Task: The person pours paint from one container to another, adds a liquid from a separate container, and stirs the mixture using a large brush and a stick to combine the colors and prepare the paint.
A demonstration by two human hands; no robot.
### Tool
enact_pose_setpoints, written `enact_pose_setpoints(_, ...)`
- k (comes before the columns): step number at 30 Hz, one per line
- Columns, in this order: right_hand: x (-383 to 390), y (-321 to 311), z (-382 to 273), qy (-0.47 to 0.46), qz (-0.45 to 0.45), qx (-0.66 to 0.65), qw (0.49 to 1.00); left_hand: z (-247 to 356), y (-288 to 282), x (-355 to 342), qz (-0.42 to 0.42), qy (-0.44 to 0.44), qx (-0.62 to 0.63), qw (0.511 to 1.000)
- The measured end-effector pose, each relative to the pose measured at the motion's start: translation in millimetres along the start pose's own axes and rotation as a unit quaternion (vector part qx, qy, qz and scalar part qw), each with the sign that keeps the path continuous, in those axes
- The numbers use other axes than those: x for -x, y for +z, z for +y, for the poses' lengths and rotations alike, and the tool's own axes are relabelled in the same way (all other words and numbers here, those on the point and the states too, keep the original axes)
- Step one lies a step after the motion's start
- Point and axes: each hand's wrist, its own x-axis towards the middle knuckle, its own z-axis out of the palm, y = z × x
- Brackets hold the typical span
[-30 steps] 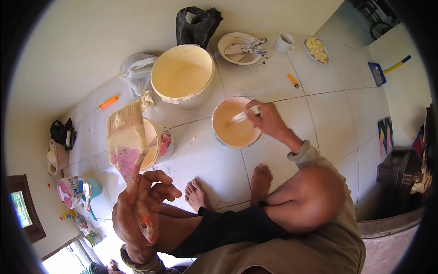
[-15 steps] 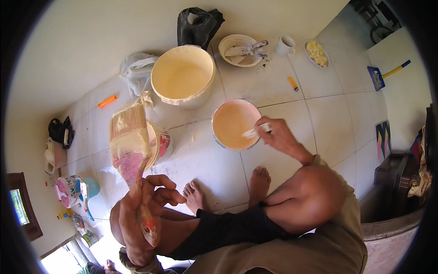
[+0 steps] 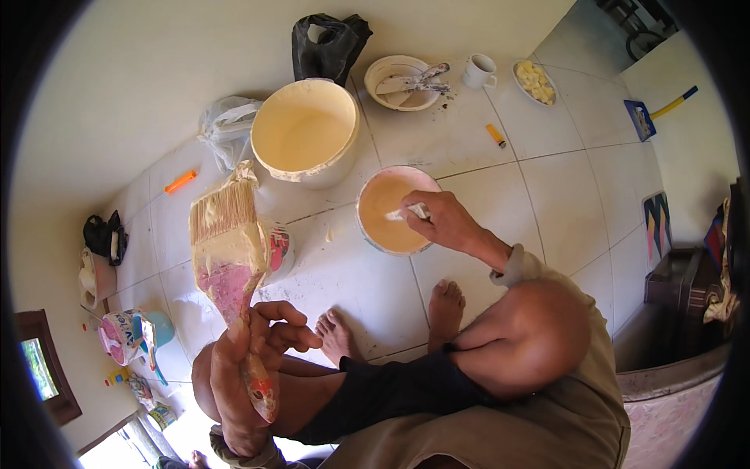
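Observation:
My left hand [image 3: 248,356] is closed round the handle of a wide paintbrush [image 3: 228,254], held upright with its bristles up. Thick cream paste coats the bristles and the head. My right hand [image 3: 451,227] grips a small whitish tool [image 3: 418,209] over a round tub [image 3: 400,173] of smooth cream-coloured paint. Its exact kind is not clear, and my fingers cover part of it. Behind the brush stands a printed bucket [image 3: 279,252], partly hidden. Farther back is a larger cream-smeared bucket [image 3: 332,168], with pale cream inside.
Along the wall stand a black plastic bag [image 3: 328,51], a bowl [image 3: 375,82] with scrapers, a mug [image 3: 477,72] and a dish of pale yellow chunks [image 3: 534,82]. Orange lighter-like items [image 3: 495,135] lie on the tiles. My bare feet [image 3: 446,313] are near the tub.
My right hand has moved left with the whitish tool, from the tub's right rim to over its middle. My left hand still holds the paintbrush upright in nearly the same place.

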Motion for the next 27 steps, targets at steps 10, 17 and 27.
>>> enact_pose_setpoints(10, -23.1, -19.1, 15.9, -0.029, 0.009, 0.018, 0.999, -0.4, 0.6, 0.9, -0.01, 0.002, 0.016, 1.0)
enact_pose_setpoints(17, 0.5, -30.3, 10.4, -0.046, 0.014, 0.174, 0.984, 1.8, 4.5, 3.5, 0.016, -0.006, 0.002, 1.0)
enact_pose_setpoints(27, -24.1, -30.7, 9.7, -0.097, 0.032, 0.17, 0.98, -2.7, 3.3, 5.4, -0.001, -0.001, 0.007, 1.0)
